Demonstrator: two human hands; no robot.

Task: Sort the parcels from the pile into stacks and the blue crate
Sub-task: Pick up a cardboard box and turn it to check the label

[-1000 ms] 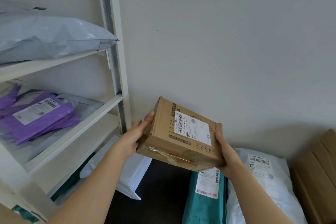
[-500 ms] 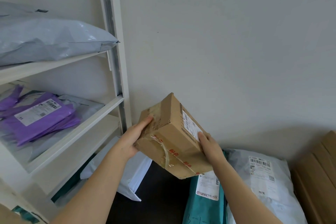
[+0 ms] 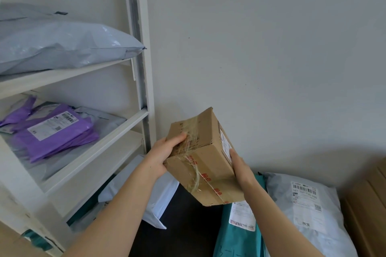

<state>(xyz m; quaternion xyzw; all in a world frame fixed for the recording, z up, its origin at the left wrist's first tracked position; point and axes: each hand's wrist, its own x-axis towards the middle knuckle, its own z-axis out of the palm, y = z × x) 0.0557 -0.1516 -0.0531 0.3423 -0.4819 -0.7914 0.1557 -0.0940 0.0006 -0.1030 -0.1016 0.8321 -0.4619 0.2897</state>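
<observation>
I hold a taped brown cardboard box point(image 3: 205, 158) in the air in front of the wall, between both hands. My left hand point(image 3: 165, 155) grips its left edge, thumb curled over the taped upper face. My right hand point(image 3: 240, 166) holds the right side, fingers on the face with the white label. The box is tilted, its taped seam facing me. Below lies the pile: a teal mailer point(image 3: 240, 233), a grey poly bag point(image 3: 311, 210) with a label, and a white mailer point(image 3: 160, 196). No blue crate is in view.
A white shelf rack point(image 3: 125, 123) stands on the left. Its upper shelf holds a large grey poly bag point(image 3: 62, 46); the middle shelf holds purple mailers point(image 3: 52, 131) on grey ones. Brown cartons point(image 3: 369, 204) sit at the right edge. The floor is dark.
I have turned the box over between my hands: the labelled face went from facing me to the right side, and the taped seam now faces me.
</observation>
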